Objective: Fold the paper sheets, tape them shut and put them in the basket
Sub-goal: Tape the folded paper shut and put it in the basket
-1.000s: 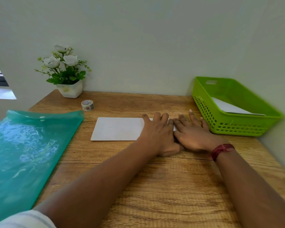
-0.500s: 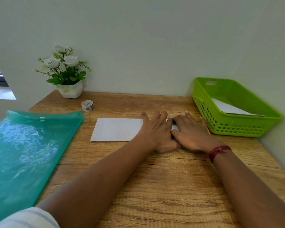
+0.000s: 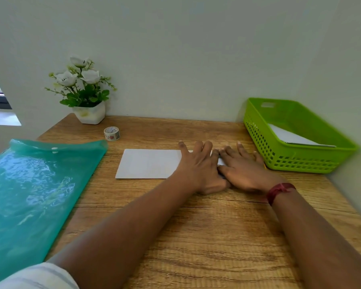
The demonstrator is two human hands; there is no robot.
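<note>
A green plastic basket (image 3: pixel 296 161) with perforated walls stands at the far right corner of the wooden table (image 3: pixel 196 236), and inside it a folded white sheet (image 3: pixel 290 136) lies slanted against the bottom, its far end resting up toward the right wall. Just beside the basket's near left corner, both hands lie flat on a folded white paper (image 3: pixel 148 163) in the middle of the table toward the far edge. The left hand (image 3: pixel 200 170) is spread open, palm down, pressing on the right end of the paper, gripping nothing. The right hand (image 3: pixel 242 167) is likewise open and flat, fingers extended toward the far edge, its index side touching the left hand; a sliver of paper shows between the two. A red band (image 3: pixel 279 191) circles the right wrist. The paper's left portion lies bare and flat on the table. At the left edge a translucent teal plastic folder (image 3: pixel 35 184) lies, its far end curling upward. A small roll of patterned tape (image 3: pixel 111 133) stands near the far edge, between the folder and a white pot of white flowers (image 3: pixel 86 94) in the far left corner.
</note>
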